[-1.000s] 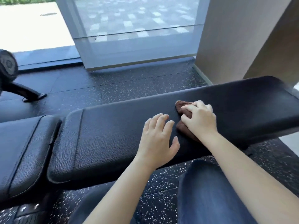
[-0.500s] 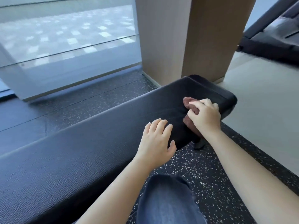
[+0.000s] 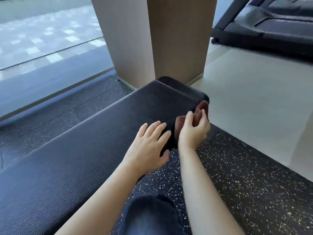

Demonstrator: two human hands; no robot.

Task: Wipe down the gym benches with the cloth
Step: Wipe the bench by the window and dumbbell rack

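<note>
At 6 o'clock a knee (image 3: 149, 216) in jeans fills the bottom edge, over the speckled floor (image 3: 237, 175). Just past it, near the middle, the left hand (image 3: 147, 145) lies flat on the black padded counter (image 3: 101, 141), its grip apart and holding nothing. At its 3 o'clock the right hand (image 3: 193, 131) has its grip clamped on the brown cloth (image 3: 202, 106), which is bunched against the counter's side edge close to the end corner. I judge the wipe is reaching this end of the pad. The leather shows no streaks, so how much of it is done I cannot tell, and no other bench is in view. A pillar (image 3: 152, 39) stands at 12 o'clock and a dark machine (image 3: 271, 22) at 2.
</note>
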